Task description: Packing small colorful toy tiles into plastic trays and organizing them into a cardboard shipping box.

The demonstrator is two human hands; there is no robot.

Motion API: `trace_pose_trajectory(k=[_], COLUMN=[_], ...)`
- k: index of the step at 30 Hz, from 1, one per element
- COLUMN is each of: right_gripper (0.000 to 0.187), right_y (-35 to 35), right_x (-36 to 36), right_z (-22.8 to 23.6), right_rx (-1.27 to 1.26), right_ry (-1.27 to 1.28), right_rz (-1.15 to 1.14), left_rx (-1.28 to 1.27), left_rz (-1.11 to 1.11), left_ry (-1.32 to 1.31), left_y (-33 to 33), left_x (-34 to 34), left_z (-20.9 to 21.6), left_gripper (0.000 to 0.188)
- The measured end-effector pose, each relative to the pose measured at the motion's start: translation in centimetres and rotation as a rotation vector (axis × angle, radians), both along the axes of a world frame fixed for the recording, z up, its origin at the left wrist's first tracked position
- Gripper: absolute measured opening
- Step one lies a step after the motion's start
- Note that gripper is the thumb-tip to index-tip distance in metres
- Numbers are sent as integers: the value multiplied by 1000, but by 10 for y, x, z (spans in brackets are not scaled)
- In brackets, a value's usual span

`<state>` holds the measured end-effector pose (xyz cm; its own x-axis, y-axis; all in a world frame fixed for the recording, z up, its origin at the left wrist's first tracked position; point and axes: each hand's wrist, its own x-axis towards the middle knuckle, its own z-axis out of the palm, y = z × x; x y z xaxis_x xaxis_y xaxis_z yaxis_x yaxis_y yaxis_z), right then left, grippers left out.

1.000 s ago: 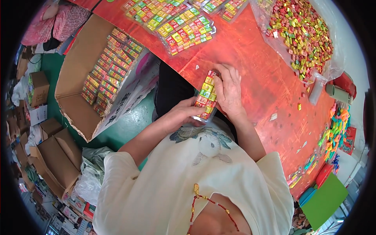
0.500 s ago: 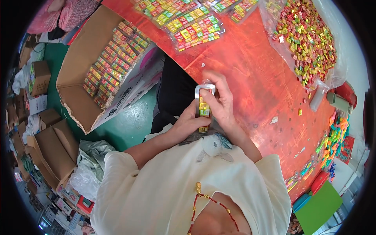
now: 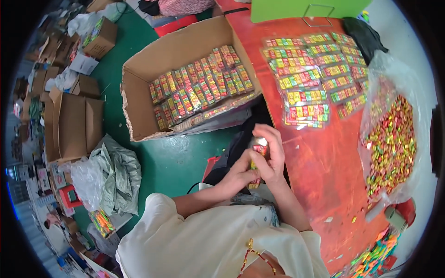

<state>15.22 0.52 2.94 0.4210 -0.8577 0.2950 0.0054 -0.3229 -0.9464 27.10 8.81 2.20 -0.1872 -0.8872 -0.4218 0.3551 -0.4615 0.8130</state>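
Between both hands, close in front of my shirt, is a narrow clear blister pack [image 3: 260, 149] of small red and yellow blocks. My left hand [image 3: 238, 175] closes on its lower part from the left. My right hand [image 3: 271, 160] wraps the other side, its thumb pressed against the front and its fingers curled round the top end. Much of the pack is hidden by the fingers. Just beyond the hands, a large cardboard box [image 3: 153, 58] holds rows of similar filled packs [image 3: 199, 90]. More filled packs [image 3: 306, 111] lie in stacked columns on the red table [image 3: 320, 162].
A clear plastic bag [image 3: 378, 120] of loose shiny little blocks [image 3: 394, 148] lies at the right. Beyond the packs stand a green panel [image 3: 296, 10] and a black bag [image 3: 364, 37]. Empty cartons [image 3: 76, 123] and a grey-green sack [image 3: 119, 171] sit on the floor at left.
The view has swung left and outward, bringing the whole box and the table's far end into sight. Both hands keep hold of the pack, which is now more covered by fingers.
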Motion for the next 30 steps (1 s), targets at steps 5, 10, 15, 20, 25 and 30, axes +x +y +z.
trace_pose_trajectory(k=[5,10,15,20,25,30], right_gripper=[67,61,56,55,58,54], right_y=[-60,-88,-78,-65,-51,-53], right_x=[67,77,38,10,-8,-9], right_z=[22,44,60,49,48,49], right_rx=[-146,-330,-266,-153,-15,33], right_ry=[58,265,308,426,549,510], right_rz=[82,14,-23,-62,-84,-113], left_rx=[-18,-13,60,149,203,218], left_rz=[276,446,591,707,801,743], left_ry=[178,222,151,28,-43,-210], left_y=[-57,-122,-203,-288,-336,-358], left_x=[52,131,246,313,297,326], left_z=[16,-2,-110,-226,-271,-313], left_gripper=[45,51,40,17,17,39])
